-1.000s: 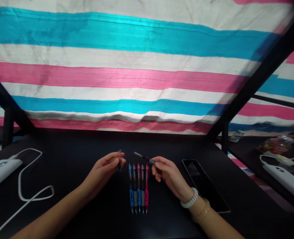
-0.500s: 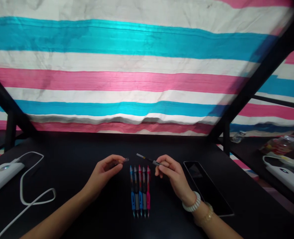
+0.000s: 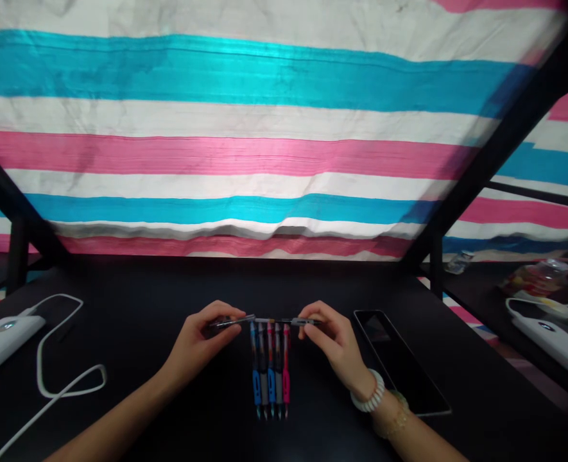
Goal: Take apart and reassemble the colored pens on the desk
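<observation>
Near five pens, the left hand is pinching a clear barrel, the right hand a grey grip with refill, seemingly aligning them; next needs steady aim

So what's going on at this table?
Someone is handling two parts of a pen. The left hand holds a clear barrel; the right hand holds a grey grip section with a refill sticking out. The refill's tip is right at the barrel's end; whether it's inside, I can't tell. Below, five pens lie side by side on the black table.
</observation>
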`<state>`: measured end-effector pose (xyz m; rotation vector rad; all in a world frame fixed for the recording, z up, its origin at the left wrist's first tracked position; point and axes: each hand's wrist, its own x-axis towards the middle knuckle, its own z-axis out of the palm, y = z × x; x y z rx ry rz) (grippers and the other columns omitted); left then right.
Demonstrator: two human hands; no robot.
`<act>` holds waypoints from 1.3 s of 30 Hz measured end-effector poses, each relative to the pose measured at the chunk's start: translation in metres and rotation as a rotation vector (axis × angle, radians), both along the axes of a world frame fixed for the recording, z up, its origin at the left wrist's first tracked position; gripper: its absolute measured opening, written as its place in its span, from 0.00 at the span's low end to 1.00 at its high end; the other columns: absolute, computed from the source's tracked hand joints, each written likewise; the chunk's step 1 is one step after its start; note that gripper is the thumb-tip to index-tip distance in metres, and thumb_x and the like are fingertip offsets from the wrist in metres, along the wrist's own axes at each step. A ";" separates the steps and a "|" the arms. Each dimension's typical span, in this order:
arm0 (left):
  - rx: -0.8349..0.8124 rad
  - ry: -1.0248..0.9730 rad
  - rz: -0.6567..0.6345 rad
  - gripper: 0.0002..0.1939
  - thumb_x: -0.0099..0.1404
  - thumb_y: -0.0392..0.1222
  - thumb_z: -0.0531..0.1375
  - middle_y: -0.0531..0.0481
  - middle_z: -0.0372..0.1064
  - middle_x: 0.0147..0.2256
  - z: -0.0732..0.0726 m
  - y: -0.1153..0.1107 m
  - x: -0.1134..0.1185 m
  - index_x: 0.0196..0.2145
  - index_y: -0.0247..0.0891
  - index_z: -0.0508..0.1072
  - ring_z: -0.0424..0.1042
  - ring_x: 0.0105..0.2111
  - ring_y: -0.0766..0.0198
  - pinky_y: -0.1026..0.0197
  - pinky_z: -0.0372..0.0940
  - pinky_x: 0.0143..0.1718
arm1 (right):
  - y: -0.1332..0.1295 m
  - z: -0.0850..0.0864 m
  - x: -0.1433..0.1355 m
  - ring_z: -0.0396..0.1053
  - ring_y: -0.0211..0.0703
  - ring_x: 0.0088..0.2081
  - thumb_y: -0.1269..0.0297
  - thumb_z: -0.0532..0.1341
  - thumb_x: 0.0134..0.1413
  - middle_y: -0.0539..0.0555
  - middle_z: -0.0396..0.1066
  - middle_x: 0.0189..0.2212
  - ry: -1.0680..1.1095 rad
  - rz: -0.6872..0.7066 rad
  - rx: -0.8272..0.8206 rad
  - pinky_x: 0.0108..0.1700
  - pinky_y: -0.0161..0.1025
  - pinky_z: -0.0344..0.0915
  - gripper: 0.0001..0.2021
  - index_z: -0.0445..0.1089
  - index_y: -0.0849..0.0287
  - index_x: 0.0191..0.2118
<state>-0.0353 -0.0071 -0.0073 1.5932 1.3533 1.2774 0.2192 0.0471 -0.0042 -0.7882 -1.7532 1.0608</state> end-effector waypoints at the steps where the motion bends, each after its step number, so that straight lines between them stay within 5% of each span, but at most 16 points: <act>1: 0.003 -0.002 -0.006 0.08 0.61 0.43 0.63 0.49 0.71 0.36 0.001 0.000 0.000 0.39 0.40 0.78 0.71 0.38 0.59 0.60 0.63 0.39 | 0.000 0.000 0.000 0.69 0.41 0.27 0.66 0.60 0.56 0.50 0.70 0.24 -0.006 -0.002 0.016 0.32 0.37 0.63 0.03 0.69 0.59 0.35; 18: 0.055 0.058 -0.073 0.08 0.61 0.40 0.63 0.50 0.71 0.36 -0.002 -0.006 0.005 0.40 0.42 0.77 0.71 0.36 0.62 0.62 0.63 0.36 | -0.005 -0.006 -0.006 0.71 0.40 0.32 0.69 0.60 0.58 0.53 0.72 0.37 -0.196 -0.005 0.168 0.33 0.36 0.69 0.06 0.70 0.57 0.42; 30: 0.013 0.085 -0.092 0.06 0.60 0.42 0.64 0.50 0.72 0.34 -0.004 -0.007 0.008 0.37 0.40 0.76 0.71 0.33 0.62 0.62 0.64 0.34 | -0.004 -0.010 -0.007 0.72 0.41 0.35 0.72 0.60 0.57 0.52 0.71 0.35 -0.170 0.033 0.184 0.39 0.37 0.68 0.04 0.68 0.56 0.37; 39: 0.059 0.065 -0.101 0.04 0.60 0.40 0.64 0.50 0.72 0.34 -0.005 -0.007 0.011 0.35 0.40 0.77 0.72 0.34 0.63 0.62 0.65 0.36 | -0.006 -0.011 -0.006 0.66 0.40 0.29 0.66 0.59 0.61 0.50 0.68 0.28 -0.318 -0.021 0.309 0.32 0.36 0.62 0.04 0.69 0.58 0.34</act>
